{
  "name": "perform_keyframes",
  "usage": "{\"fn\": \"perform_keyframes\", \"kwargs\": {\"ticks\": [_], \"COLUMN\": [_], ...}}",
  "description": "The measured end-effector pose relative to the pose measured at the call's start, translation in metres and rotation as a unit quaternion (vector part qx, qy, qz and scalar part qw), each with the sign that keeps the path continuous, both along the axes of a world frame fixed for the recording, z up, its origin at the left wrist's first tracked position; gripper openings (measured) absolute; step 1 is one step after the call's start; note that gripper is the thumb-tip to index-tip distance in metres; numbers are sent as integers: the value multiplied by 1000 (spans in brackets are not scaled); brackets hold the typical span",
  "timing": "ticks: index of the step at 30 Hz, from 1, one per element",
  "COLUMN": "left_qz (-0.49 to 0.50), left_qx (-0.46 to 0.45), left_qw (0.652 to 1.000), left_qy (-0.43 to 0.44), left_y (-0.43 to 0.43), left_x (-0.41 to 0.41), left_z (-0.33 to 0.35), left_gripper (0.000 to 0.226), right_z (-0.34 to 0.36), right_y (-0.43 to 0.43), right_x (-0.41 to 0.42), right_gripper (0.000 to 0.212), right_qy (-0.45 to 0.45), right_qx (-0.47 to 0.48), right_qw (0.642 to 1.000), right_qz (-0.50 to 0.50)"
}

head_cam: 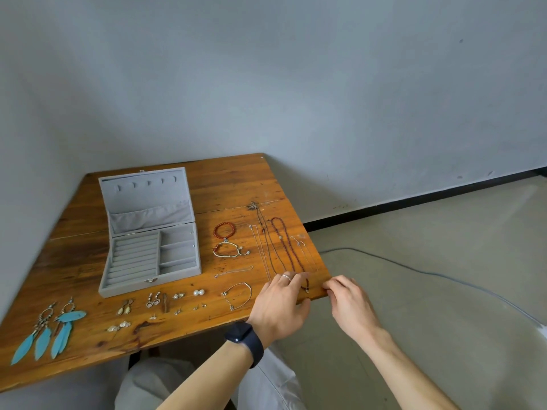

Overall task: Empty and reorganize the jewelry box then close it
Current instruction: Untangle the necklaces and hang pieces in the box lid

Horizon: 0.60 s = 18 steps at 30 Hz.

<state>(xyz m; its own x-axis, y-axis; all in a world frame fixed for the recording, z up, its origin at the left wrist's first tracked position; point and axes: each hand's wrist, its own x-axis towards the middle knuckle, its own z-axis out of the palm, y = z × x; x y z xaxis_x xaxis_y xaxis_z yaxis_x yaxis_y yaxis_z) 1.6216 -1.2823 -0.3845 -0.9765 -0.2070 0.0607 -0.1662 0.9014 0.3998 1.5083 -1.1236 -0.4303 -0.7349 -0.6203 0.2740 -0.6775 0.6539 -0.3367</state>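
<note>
**Wooden table with jewelry laid out around an open, empty box**

Worn wooden table [225, 184] fills the left half of the view, pushed into a corner of grey walls, with a pale floor and a blue cable [429, 275] to the right.

Nearest, the left hand [281, 303], with a dark watch [245, 340] on its wrist and a ring on one finger, lies palm down at the table's near right edge, fingers spread apart over the near ends of the necklaces. The right hand [349, 303] hovers just beside it at the table's corner, fingertips pinched together; whether they hold a chain I cannot tell.

Along the near edge lie turquoise feather earrings [48, 329] at the left, then small earrings and studs [159, 303], and a thin silver bracelet [238, 294] just left of the left hand.

Farther back, the grey jewelry box [151, 258] stands open on the left part of the table, its ring rolls and side compartments empty, its lid [145, 196] tilted back. Right of it sit a red bead bracelet [225, 230] and a silver bangle [229, 251]. Several long necklaces [281, 244] stretch from the hands toward the far right.
</note>
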Motion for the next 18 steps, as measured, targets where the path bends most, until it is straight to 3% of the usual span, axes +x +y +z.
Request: {"fn": "perform_keyframes", "kwargs": {"ticks": [3, 6, 10, 15, 18], "left_qz": [1, 0, 19, -19, -23], "left_qx": [14, 32, 171, 288, 328], "left_qw": [1000, 999, 985, 950, 933], "left_qy": [-14, -15, 29, 121, 148], "left_y": [4, 2, -9, -31, -47], "left_x": [-1, -9, -26, -30, -23], "left_z": [2, 10, 50, 118, 144], "left_gripper": [60, 63, 64, 16, 13], "right_z": [14, 48, 120, 214, 249], "right_y": [-6, -15, -24, -34, -45], "right_x": [-2, 0, 1, -2, 0], "right_gripper": [25, 21, 18, 18, 16], "right_qy": [-38, -90, -86, -157, -202], "right_qx": [38, -4, -82, -112, -123], "right_qw": [998, 995, 993, 978, 963], "right_qz": [-27, -38, 2, 79, 126]}}
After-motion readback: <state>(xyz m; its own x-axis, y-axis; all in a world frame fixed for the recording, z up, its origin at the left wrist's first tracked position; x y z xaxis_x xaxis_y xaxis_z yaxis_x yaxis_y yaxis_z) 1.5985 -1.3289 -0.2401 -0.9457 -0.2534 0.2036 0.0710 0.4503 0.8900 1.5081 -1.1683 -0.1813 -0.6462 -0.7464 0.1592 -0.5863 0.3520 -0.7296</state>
